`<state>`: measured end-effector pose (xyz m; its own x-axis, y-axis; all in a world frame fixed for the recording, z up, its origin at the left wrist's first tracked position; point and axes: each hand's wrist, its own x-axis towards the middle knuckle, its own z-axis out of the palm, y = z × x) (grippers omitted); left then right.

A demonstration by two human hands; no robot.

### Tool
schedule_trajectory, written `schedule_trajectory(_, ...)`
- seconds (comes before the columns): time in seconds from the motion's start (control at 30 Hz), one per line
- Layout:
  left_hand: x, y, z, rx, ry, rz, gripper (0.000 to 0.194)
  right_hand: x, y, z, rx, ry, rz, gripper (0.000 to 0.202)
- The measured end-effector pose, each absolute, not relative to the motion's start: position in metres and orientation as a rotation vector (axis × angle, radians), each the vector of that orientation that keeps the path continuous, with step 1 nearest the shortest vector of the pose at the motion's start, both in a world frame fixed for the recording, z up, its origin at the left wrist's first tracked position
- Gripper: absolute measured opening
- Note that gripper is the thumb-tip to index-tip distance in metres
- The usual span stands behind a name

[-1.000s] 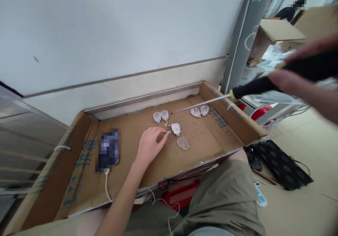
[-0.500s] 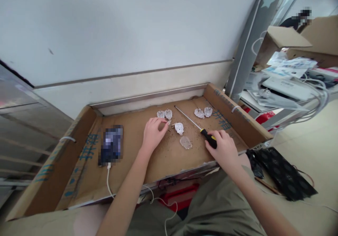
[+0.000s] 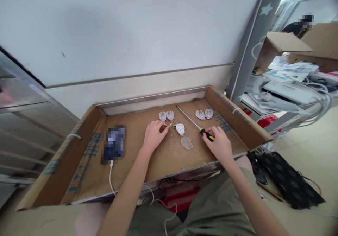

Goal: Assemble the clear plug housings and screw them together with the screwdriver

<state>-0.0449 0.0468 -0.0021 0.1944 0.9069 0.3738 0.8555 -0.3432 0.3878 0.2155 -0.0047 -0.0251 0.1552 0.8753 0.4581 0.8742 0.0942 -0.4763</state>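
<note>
My left hand is closed in a pinch, its thumb and forefinger on a small light-coloured piece too tiny to identify. The fingers of my right hand are wrapped round the black and yellow handle of a screwdriver. Its long shaft points away towards the back of the tray. Between my hands lie an opened white plug housing and a clear plastic cover. Two clear plugs sit just beyond my left hand, pins up, and another pair of clear plugs sits at the back right.
Raised cardboard walls border the tray. A phone with a white cable lies on its left side. To the right, a cluttered table holds bags and cables. A black panel lies on the floor. Far off is a person.
My right hand has shifted slightly up and left along the screwdriver handle. My left hand keeps its pinch near the plugs. The whole view has tilted a little.
</note>
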Motion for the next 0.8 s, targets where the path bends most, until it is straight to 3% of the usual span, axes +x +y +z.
schedule_trajectory(0.33,-0.038,0.048,-0.007,2.358,1.666,0.849,0.016,0.225,0.003,-0.026,-1.691,-1.666,0.104,0.035)
schedule_trajectory(0.57,-0.02,0.024,0.013,2.396,1.595,1.041,0.013,0.222,0.001,-0.024,-1.7,-1.624,0.115,0.034)
schedule_trajectory(0.8,0.017,-0.028,0.016,2.384,1.611,0.599,0.01,0.222,0.004,-0.024,-1.701,-1.612,0.135,0.032)
